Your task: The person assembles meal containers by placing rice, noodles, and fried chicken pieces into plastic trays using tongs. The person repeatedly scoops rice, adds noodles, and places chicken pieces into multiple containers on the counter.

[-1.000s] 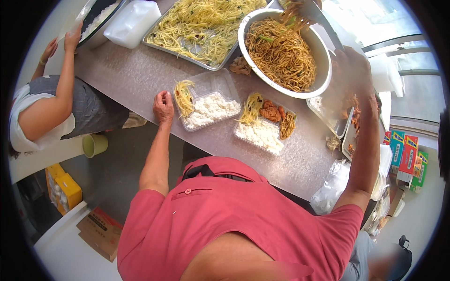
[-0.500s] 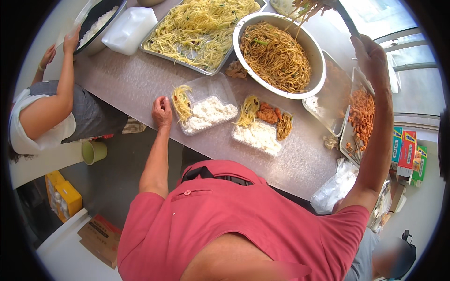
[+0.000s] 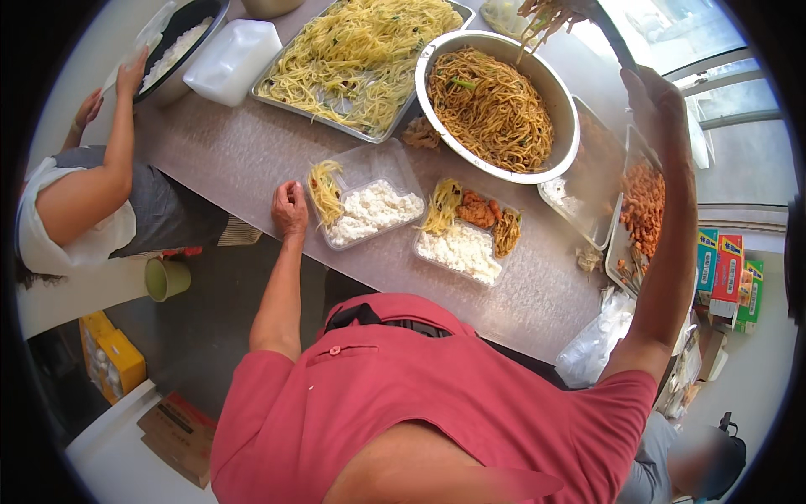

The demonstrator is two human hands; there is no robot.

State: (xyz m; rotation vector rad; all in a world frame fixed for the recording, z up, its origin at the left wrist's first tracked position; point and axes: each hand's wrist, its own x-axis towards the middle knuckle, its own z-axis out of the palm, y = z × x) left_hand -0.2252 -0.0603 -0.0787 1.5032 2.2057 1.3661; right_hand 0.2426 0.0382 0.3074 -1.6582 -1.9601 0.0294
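I am monitoring the left head-worn fisheye; it is looking steeply down, facing the table; the red shirt is filling the near foreground; straight edges are bending rimward.

A pale green bucket sits near a yellow crate; brown cardboard lies on a white surface. Red, teal and green boxes stand below a window.

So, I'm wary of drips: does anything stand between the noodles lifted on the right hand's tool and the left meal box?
Yes: across the straight line from the lifted noodles to the left box lies the big bowl, with a crumpled brown scrap beside it. The left hand, left of the box, is clear.
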